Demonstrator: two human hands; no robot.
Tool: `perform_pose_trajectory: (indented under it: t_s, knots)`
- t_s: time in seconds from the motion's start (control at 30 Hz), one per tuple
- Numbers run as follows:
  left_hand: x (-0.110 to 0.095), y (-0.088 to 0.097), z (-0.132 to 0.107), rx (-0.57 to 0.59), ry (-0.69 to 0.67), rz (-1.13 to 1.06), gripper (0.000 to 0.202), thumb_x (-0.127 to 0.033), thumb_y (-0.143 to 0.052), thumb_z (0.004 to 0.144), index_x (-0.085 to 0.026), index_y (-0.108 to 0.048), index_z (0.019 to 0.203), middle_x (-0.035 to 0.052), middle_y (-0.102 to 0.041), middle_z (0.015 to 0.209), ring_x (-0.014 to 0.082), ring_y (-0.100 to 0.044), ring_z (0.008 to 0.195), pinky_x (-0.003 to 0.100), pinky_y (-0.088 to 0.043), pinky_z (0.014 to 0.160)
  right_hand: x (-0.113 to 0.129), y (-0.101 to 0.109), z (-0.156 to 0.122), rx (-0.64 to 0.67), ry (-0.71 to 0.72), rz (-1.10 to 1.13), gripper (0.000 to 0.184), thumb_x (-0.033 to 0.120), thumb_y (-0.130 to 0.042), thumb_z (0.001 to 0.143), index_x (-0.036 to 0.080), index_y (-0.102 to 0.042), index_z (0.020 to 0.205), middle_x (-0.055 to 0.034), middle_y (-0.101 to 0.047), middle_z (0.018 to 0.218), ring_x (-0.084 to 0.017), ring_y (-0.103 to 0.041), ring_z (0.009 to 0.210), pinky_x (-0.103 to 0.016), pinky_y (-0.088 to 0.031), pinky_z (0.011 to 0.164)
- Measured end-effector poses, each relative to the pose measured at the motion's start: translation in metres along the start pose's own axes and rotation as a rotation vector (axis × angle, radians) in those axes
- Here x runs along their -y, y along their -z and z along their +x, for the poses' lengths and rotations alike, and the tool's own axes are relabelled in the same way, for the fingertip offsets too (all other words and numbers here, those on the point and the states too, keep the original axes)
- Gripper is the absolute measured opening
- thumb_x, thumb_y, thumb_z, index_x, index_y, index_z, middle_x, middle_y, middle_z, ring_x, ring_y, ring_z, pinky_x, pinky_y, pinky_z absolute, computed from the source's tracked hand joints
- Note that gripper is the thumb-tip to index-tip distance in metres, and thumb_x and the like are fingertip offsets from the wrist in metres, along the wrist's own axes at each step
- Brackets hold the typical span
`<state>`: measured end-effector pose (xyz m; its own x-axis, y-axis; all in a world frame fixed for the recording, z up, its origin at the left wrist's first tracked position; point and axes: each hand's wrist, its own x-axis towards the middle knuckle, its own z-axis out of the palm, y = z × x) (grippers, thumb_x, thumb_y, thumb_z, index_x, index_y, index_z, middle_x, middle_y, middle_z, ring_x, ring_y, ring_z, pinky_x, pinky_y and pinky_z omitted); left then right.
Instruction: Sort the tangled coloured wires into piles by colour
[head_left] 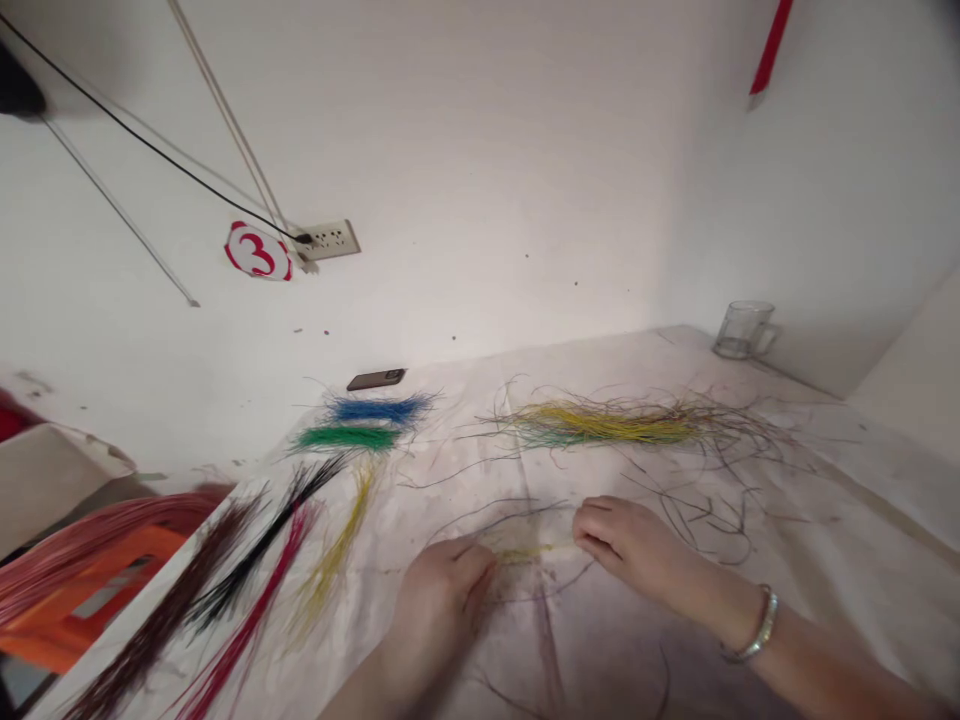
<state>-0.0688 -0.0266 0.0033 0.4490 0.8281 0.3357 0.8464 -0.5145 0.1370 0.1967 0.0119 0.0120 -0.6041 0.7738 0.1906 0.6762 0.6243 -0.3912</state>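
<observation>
Fingers curled in on left hand and right hand, can't tell what's pinched; yellow strands between, phone near table's back-left corner.

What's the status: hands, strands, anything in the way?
Left hand and right hand curled, grips unclear. Thin yellow strands between them, above the white table covering. Stray dark strands close by, possible snag.

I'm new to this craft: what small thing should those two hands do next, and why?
Perhaps the left hand should steady the thin yellow strands while the right hand smooths them straight. They lie between the two hands, close to the left fingers, so little reaching seems needed; whether either hand already holds them is too blurred to tell.
</observation>
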Motion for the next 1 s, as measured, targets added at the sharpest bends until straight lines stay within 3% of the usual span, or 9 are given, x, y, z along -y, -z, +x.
perform_pose_trajectory:
  t_s: [0.13,0.27,0.37,0.47,0.53,0.63,0.8,1.0]
  knots:
    - [0.012,-0.021,0.003,0.082,0.010,0.074,0.026,-0.023,-0.047,0.089,-0.020,-0.060,0.066,0.0021,-0.062,0.069,0.0183,-0.059,0.064,0.028,-0.041,0.056,-0.019,-0.008,-0.005,0.013,-0.087,-0.013,0.020,0.015,-0.047,0.088,0.019,-0.060,0.074,-0.0026,-0.063,0.078,-0.016,-0.059,0.075,-0.026,-0.040,0.067]
    - [0.017,-0.026,0.002,0.070,0.023,0.016,0.019,-0.026,-0.054,0.087,-0.021,-0.062,0.070,0.0018,-0.063,0.071,0.0199,-0.060,0.069,0.031,-0.045,0.061,-0.041,0.000,-0.006,-0.079,-0.197,-0.020,0.020,0.019,-0.046,0.088,0.021,-0.064,0.081,-0.0026,-0.064,0.083,-0.015,-0.059,0.075,-0.026,-0.041,0.068]
    - [0.017,-0.020,0.003,0.008,0.014,-0.050,0.009,-0.030,-0.062,0.081,-0.023,-0.066,0.078,0.0023,-0.064,0.075,0.0212,-0.060,0.074,0.035,-0.049,0.067,-0.067,0.013,0.004,-0.240,-0.330,-0.140,0.020,0.023,-0.045,0.089,0.020,-0.065,0.086,-0.0045,-0.066,0.088,-0.018,-0.059,0.078,-0.028,-0.042,0.072]
    - [0.018,-0.013,0.003,-0.110,0.012,-0.071,0.015,-0.031,-0.065,0.079,-0.022,-0.066,0.091,0.0050,-0.066,0.087,0.0225,-0.061,0.082,0.037,-0.051,0.074,-0.100,0.020,0.020,-0.347,-0.418,-0.318,0.018,0.023,-0.048,0.088,0.018,-0.065,0.088,-0.0081,-0.065,0.092,-0.022,-0.058,0.089,-0.031,-0.042,0.079]
    - [0.019,-0.011,0.002,-0.178,0.024,-0.093,0.015,-0.030,-0.060,0.083,-0.022,-0.065,0.094,0.0057,-0.066,0.089,0.0213,-0.061,0.084,0.036,-0.051,0.075,-0.121,0.021,0.030,-0.344,-0.418,-0.431,0.017,0.021,-0.053,0.085,0.015,-0.066,0.094,-0.0115,-0.063,0.098,-0.025,-0.054,0.098,-0.034,-0.040,0.086]
    - [0.021,-0.010,0.000,-0.197,0.060,-0.153,0.015,-0.028,-0.052,0.088,-0.022,-0.065,0.084,0.0038,-0.064,0.081,0.0185,-0.060,0.077,0.031,-0.051,0.069,-0.142,0.020,0.041,-0.277,-0.422,-0.487,0.017,0.016,-0.054,0.082,0.013,-0.067,0.093,-0.0126,-0.063,0.096,-0.025,-0.053,0.099,-0.034,-0.039,0.086]
    - [0.023,-0.011,0.000,-0.206,0.105,-0.209,0.023,-0.029,-0.048,0.091,-0.022,-0.063,0.074,0.0021,-0.062,0.072,0.0172,-0.060,0.070,0.028,-0.049,0.064,-0.147,0.026,0.043,-0.230,-0.375,-0.471,0.020,0.015,-0.048,0.085,0.015,-0.066,0.078,-0.0097,-0.064,0.084,-0.021,-0.055,0.087,-0.031,-0.040,0.081]
    - [0.024,-0.011,0.001,-0.202,0.105,-0.240,0.024,-0.029,-0.048,0.091,-0.023,-0.063,0.072,0.0014,-0.060,0.069,0.0171,-0.059,0.068,0.028,-0.048,0.061,-0.141,0.045,0.034,-0.238,-0.295,-0.391,0.021,0.018,-0.047,0.086,0.017,-0.067,0.078,-0.0081,-0.066,0.083,-0.021,-0.058,0.084,-0.032,-0.040,0.080]
